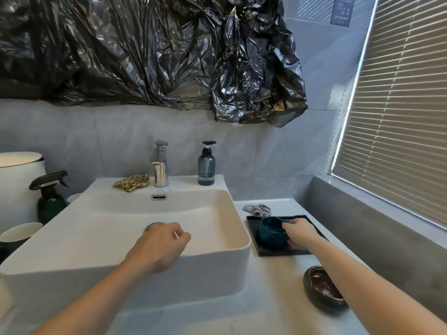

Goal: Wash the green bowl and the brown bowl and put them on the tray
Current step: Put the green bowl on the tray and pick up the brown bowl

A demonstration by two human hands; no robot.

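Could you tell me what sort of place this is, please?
Most likely a bathroom: a white basin with a chrome tap, a soap pump bottle beside it, grey tiled walls, and a blind on the right.

Brown bowl (323, 287), perhaps arm-hidden partly

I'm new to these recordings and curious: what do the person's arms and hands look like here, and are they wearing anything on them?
Both forearms are bare right down to the lower edge of the picture: no sleeves show. The left hand and the right hand wear no gloves, and no rings, watch or bracelet are visible. No cables or markings show on either arm.
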